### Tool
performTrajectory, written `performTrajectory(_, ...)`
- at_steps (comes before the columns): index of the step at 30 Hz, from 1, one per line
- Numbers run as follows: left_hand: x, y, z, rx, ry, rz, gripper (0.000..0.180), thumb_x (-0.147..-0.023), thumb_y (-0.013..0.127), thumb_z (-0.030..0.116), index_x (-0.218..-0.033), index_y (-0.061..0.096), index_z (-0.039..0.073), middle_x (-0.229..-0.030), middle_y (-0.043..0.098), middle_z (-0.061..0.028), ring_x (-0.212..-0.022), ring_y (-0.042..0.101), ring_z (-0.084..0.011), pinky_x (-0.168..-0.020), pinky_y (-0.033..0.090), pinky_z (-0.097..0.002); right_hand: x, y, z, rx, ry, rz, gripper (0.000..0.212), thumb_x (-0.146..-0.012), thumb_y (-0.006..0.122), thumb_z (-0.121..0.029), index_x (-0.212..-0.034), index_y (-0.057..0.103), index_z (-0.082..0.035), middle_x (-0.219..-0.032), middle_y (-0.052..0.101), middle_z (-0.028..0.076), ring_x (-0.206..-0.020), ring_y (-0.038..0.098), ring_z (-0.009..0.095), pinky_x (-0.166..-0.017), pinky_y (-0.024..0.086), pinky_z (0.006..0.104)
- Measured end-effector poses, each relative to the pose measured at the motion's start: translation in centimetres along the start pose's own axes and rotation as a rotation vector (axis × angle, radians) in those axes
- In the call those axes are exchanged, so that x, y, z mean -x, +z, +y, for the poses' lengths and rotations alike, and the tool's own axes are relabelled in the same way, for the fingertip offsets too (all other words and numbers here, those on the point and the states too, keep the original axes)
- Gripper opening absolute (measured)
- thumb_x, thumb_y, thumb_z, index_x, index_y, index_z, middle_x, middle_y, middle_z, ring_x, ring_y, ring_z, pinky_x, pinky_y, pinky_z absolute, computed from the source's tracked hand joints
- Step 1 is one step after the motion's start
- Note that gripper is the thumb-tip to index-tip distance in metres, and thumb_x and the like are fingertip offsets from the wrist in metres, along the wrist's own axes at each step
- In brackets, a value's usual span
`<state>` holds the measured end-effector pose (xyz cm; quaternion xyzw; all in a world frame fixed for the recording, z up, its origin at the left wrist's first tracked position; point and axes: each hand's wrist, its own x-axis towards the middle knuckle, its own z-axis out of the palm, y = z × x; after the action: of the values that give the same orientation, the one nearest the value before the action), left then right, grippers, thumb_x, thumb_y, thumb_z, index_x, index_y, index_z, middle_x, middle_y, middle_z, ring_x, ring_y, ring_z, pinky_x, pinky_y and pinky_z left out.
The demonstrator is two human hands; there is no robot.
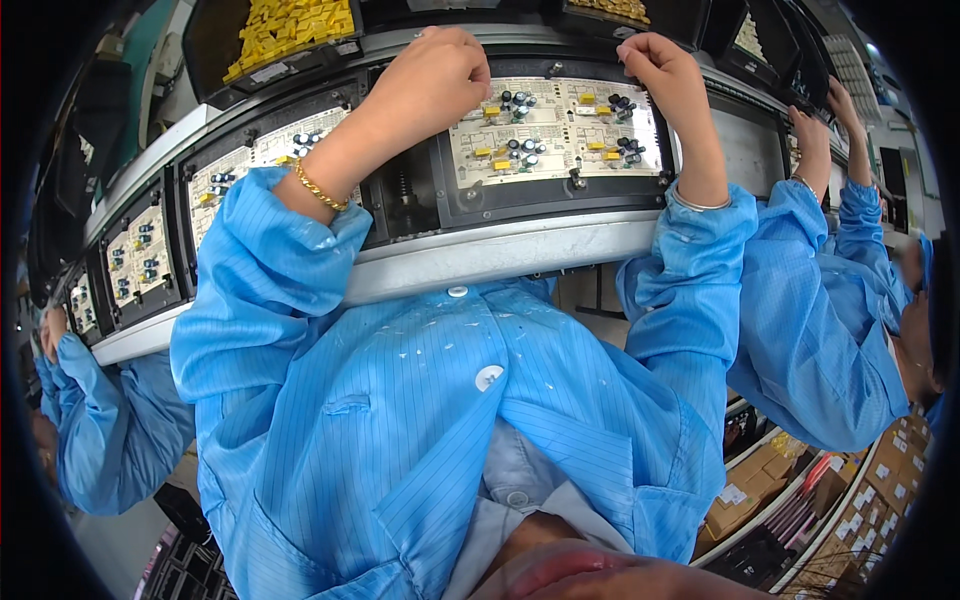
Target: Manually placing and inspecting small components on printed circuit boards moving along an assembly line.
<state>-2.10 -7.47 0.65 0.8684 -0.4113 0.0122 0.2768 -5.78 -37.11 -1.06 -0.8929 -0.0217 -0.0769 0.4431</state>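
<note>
In front of me a pale circuit board (555, 150) sits in a black carrier frame (560, 200). It bears several yellow block-shaped parts and clusters of dark cylindrical capacitors. My left hand (437, 82), with a gold bracelet at its wrist, hangs over the board's far left corner. Its fingers are curled in, and their tips are mostly hidden. Beyond the board's far right corner is my right hand (668, 75), thumb and forefinger drawn together in a pinch. Whatever either hand may hold is too small or hidden to make out.
A black bin of yellow parts (292, 35) stands behind the line at left, another parts bin (612, 10) at back right. More filled boards (140, 255) lie along the line to the left. Co-workers in blue (820, 310) work close on both sides. A metal rail (500, 250) edges the line.
</note>
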Motion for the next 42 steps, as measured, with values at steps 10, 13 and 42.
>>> performTrajectory(10,0.0,2.4,0.0,-0.067,0.006,0.144,0.01,-0.068,0.056,0.007,-0.067,0.066,0.002,-0.084,0.062,-0.0117,-0.088,0.054,-0.0299,-0.079,0.046,-0.0363,0.3,1.1,-0.8,-0.07,-0.025,0.05,0.015,-0.087,0.056,-0.012,-0.095,0.061,-0.001,-0.081,0.062,0.0,-0.076,0.057,0.005,-0.064,0.042,0.0169)
performTrajectory(13,-0.2,2.5,-0.1,-0.074,0.018,0.109,0.013,-0.068,0.055,0.007,-0.066,0.066,0.001,-0.084,0.061,-0.013,-0.088,0.054,-0.031,-0.078,0.046,-0.0384,0.4,1.4,-0.5,-0.088,-0.075,0.064,0.014,-0.087,0.055,-0.011,-0.096,0.061,0.0,-0.083,0.062,0.001,-0.078,0.058,0.006,-0.068,0.043,0.0176)
performTrajectory(42,-0.7,2.0,0.7,-0.194,-0.052,-0.081,0.012,-0.067,0.056,0.012,-0.07,0.066,0.005,-0.083,0.062,-0.0103,-0.088,0.056,-0.03,-0.078,0.044,-0.0422,0.2,2.4,-2.7,0.052,-0.112,0.086,0.016,-0.086,0.06,-0.013,-0.093,0.063,0.0,-0.084,0.063,0.001,-0.079,0.057,0.008,-0.071,0.043,0.0196)
